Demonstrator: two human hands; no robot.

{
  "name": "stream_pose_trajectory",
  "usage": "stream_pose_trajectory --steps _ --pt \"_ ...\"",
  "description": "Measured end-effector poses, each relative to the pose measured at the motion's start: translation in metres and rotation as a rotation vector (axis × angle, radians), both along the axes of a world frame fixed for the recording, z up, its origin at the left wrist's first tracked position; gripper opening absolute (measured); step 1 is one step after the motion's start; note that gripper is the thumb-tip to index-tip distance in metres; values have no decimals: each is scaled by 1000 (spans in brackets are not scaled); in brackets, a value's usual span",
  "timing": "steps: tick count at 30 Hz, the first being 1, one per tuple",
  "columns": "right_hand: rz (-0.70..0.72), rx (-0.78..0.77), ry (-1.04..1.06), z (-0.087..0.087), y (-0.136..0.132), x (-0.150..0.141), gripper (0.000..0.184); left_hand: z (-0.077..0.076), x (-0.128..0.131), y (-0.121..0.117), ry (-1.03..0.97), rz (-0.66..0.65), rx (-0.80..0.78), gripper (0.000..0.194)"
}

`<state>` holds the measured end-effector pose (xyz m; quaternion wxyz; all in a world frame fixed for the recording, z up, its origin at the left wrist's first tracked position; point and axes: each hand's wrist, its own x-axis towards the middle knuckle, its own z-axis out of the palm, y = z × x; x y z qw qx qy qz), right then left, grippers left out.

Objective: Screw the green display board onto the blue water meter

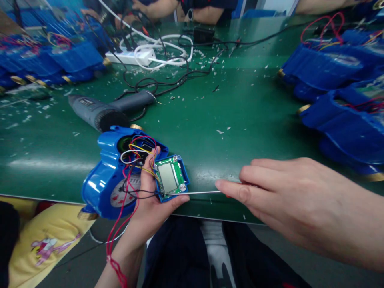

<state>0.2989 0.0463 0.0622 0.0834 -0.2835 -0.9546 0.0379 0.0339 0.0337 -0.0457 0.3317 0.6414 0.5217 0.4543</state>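
My left hand (150, 200) is closed around a blue water-meter housing (99, 180) at the table's near edge, its dial and coloured wires (135, 156) exposed. The thumb pins a small green circuit board with a grey display (171, 176) in a blue frame against the housing. My right hand (288, 192) pinches a thin metal screwdriver shaft (201, 193), whose tip touches the lower right corner of the board.
A grey heat gun (102, 112) lies on the green table (225, 116) behind the meter. A white power strip (129, 56) and tangled cables sit further back. Stacks of blue meter housings (339, 88) fill both sides. Another person's arms (180, 10) rest at the far edge.
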Motion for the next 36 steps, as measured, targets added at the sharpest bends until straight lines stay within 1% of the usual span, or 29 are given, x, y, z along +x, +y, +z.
stream_pose_trajectory --steps 3,8,12,15,20,30,32,36 --pt "-10 -27 14 -3 2 0 34 0 0 -1 -4 12 2 95" --pt "-48 -126 61 -4 3 7 25 0 2 -1 -36 38 -4 93" --pt "-58 -142 76 -2 3 13 22 0 3 0 -36 40 4 94" --pt "-53 -130 70 0 4 12 23 1 2 0 -22 26 -1 93" --pt "-20 -63 50 2 7 5 24 1 0 0 -18 19 -16 95" --pt "33 -6 23 5 11 -2 35 2 -1 -1 41 -14 -20 97" --pt "24 -30 31 3 12 -2 33 2 -1 -1 32 -5 -32 99" --pt "-9 -136 81 0 13 4 25 -1 0 -1 22 -8 -21 99"
